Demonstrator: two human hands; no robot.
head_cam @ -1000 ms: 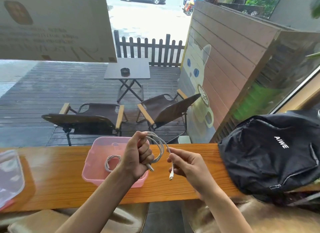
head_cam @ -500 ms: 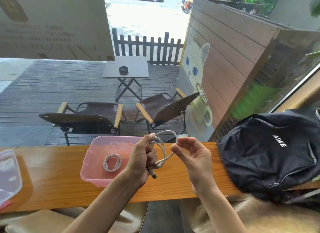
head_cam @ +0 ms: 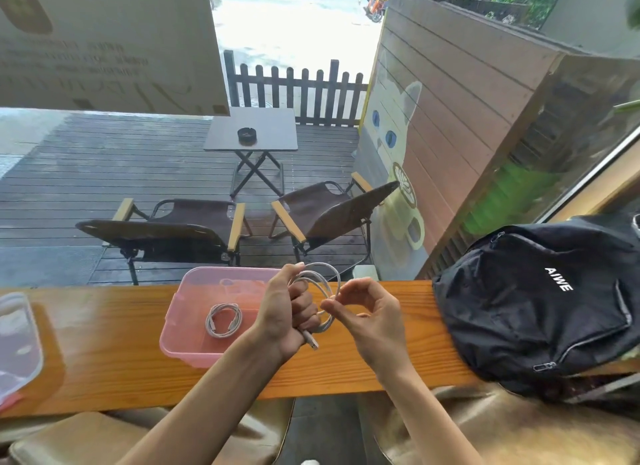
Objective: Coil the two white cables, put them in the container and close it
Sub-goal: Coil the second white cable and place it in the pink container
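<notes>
A pink plastic container (head_cam: 180, 312) stands open on the wooden counter, with one coiled white cable (head_cam: 223, 320) lying inside it. My left hand (head_cam: 285, 312) is closed around the loops of a second white cable (head_cam: 322, 279) just right of the container; one plug end sticks out below the fist. My right hand (head_cam: 367, 314) pinches the cable's other end against the coil with thumb and forefinger. The clear lid (head_cam: 15, 343) lies at the counter's far left.
A black backpack (head_cam: 540, 302) fills the right end of the wooden counter (head_cam: 104, 354). Brown padded stools (head_cam: 485, 430) sit below the near edge. Beyond the window are two folding chairs and a small table on a deck.
My right hand brought the loose plug end up and over into the coil held in my left hand. The dangling tail is gone. The container and first cable stayed put.
</notes>
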